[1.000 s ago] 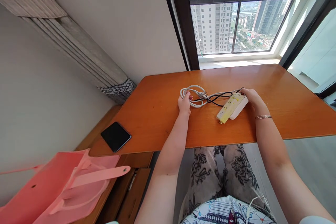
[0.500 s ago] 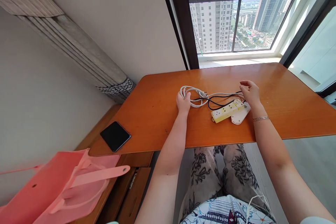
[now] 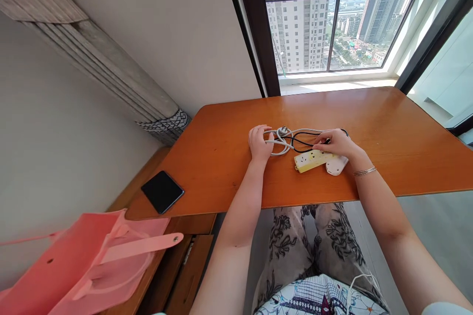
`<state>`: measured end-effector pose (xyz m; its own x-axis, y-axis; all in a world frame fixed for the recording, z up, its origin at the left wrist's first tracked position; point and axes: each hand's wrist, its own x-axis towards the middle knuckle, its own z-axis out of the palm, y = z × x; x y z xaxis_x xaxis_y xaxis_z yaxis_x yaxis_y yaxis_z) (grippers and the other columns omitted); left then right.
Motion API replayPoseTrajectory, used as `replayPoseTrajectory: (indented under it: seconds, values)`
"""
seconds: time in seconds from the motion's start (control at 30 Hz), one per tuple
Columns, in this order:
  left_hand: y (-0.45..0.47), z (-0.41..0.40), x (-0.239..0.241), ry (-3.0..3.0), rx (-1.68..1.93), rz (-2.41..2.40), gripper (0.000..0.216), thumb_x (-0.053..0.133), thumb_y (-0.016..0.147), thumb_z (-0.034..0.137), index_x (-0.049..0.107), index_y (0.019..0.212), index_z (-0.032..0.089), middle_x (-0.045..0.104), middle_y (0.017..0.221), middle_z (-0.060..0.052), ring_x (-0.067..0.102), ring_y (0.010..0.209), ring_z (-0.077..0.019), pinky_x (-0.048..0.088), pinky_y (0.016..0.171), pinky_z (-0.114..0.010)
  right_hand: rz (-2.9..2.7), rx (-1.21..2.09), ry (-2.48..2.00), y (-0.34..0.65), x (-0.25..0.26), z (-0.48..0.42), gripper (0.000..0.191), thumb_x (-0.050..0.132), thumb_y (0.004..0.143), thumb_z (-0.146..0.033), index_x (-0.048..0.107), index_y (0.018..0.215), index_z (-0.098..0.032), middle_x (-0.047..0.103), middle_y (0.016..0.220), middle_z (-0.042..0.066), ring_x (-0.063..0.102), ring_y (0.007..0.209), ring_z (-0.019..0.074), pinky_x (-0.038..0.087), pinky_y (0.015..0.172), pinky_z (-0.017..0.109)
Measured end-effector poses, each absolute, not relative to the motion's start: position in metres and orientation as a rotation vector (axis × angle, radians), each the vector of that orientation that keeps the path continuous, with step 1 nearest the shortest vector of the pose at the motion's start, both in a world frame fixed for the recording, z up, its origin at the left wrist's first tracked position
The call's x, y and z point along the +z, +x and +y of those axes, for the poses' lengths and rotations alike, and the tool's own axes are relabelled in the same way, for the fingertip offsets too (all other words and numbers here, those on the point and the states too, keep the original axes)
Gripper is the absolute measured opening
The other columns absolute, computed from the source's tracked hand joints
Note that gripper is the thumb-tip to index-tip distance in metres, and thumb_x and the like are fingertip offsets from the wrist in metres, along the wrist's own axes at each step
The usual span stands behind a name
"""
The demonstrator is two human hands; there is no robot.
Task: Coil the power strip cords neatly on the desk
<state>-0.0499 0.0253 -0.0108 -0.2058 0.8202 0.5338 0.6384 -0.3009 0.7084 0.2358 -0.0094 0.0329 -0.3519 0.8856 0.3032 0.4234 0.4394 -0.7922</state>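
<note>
Bare hands are working over a tangle of cords on a wooden counter beneath a high-rise window. The left hand is keeping its grip closed around the looped white cable, while the right hand is bending its fingers over the black cable; whether that grip is closing on it, one cannot tell. A yellow power strip is lying just below the cords, its far end meeting a white device under the right hand. A dark tablet is resting near the counter's left edge.
</note>
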Motion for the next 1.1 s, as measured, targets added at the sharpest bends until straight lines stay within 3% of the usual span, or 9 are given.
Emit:
replayPoseTrajectory:
  seconds: [0.13, 0.3, 0.47, 0.73, 0.83, 0.93, 1.03, 1.1]
  values:
    - [-0.048, 0.026, -0.012, 1.944, 1.363, 1.530, 0.014, 0.066, 0.076, 0.017, 0.071, 0.088, 0.024, 0.073, 0.104, -0.009, 0.067, 0.104, -0.0288, 0.050, 0.104, -0.046, -1.613, 0.710, -1.079, 0.232, 0.031, -0.003, 0.033, 0.083, 0.074, -0.051, 0.070, 0.061, -0.023, 0.059, 0.062, -0.002, 0.046, 0.061, 0.0120, 0.038, 0.058, 0.028]
    - [-0.046, 0.025, -0.011, 2.059, 1.183, 1.358, 0.018, 0.070, 0.072, 0.017, 0.074, 0.088, 0.024, 0.075, 0.101, -0.009, 0.069, 0.102, -0.0290, 0.053, 0.099, -0.044, -1.057, 0.898, -0.977, 0.235, 0.026, 0.011, 0.052, 0.083, 0.068, -0.068, 0.057, 0.061, -0.023, 0.046, 0.056, -0.006, 0.043, 0.054, 0.0093, 0.041, 0.053, 0.025]
    - [-0.043, 0.025, -0.009, 1.822, 1.271, 1.344, 0.012, 0.069, 0.073, 0.019, 0.075, 0.082, 0.024, 0.076, 0.098, -0.007, 0.070, 0.097, -0.0266, 0.055, 0.094, -0.041, -0.624, 1.102, -0.746, 0.248, 0.033, 0.016, 0.050, 0.085, 0.072, -0.060, 0.050, 0.068, -0.025, 0.039, 0.055, -0.009, 0.044, 0.048, 0.0080, 0.048, 0.050, 0.022]
    - [-0.049, 0.040, -0.009, 0.925, 1.701, 1.300, 0.007, 0.066, 0.077, 0.024, 0.066, 0.084, 0.021, 0.069, 0.081, -0.002, 0.066, 0.071, -0.0151, 0.051, 0.068, -0.028, -0.408, 1.210, -0.441, 0.262, 0.043, 0.013, 0.019, 0.075, 0.082, -0.017, 0.058, 0.078, -0.024, 0.055, 0.064, -0.008, 0.058, 0.059, 0.0057, 0.057, 0.066, 0.020]
    - [-0.061, 0.047, -0.009, 0.674, 1.888, 1.332, 0.012, 0.066, 0.077, 0.021, 0.058, 0.087, 0.022, 0.063, 0.081, 0.002, 0.059, 0.064, -0.0097, 0.046, 0.063, -0.023, -0.341, 1.154, -0.424, 0.264, 0.040, 0.016, 0.014, 0.070, 0.082, -0.016, 0.060, 0.082, -0.025, 0.058, 0.068, -0.007, 0.063, 0.064, 0.0074, 0.058, 0.068, 0.023]
    - [-0.070, 0.051, -0.009, 0.548, 1.965, 1.366, 0.020, 0.067, 0.076, 0.016, 0.053, 0.089, 0.021, 0.059, 0.082, 0.004, 0.054, 0.062, -0.0063, 0.041, 0.060, -0.020, -0.379, 1.090, -0.464, 0.266, 0.037, 0.017, 0.009, 0.067, 0.082, -0.022, 0.062, 0.088, -0.026, 0.066, 0.080, -0.005, 0.070, 0.082, 0.0107, 0.057, 0.073, 0.025]
    - [-0.068, 0.051, -0.009, 0.584, 1.970, 1.375, 0.022, 0.064, 0.075, 0.010, 0.053, 0.091, 0.021, 0.059, 0.082, 0.003, 0.054, 0.062, -0.0069, 0.040, 0.059, -0.020, -0.550, 1.032, -0.554, 0.268, 0.033, 0.017, 0.024, 0.072, 0.076, -0.025, 0.065, 0.098, -0.030, 0.069, 0.088, -0.006, 0.071, 0.097, 0.0114, 0.055, 0.080, 0.025]
    - [-0.063, 0.050, -0.009, 0.688, 1.964, 1.364, 0.024, 0.063, 0.074, 0.007, 0.055, 0.092, 0.021, 0.059, 0.082, 0.003, 0.056, 0.066, -0.0081, 0.042, 0.061, -0.021, -0.647, 1.015, -0.654, 0.268, 0.031, 0.018, 0.032, 0.075, 0.069, -0.025, 0.066, 0.099, -0.031, 0.067, 0.084, -0.006, 0.070, 0.093, 0.0115, 0.053, 0.081, 0.025]
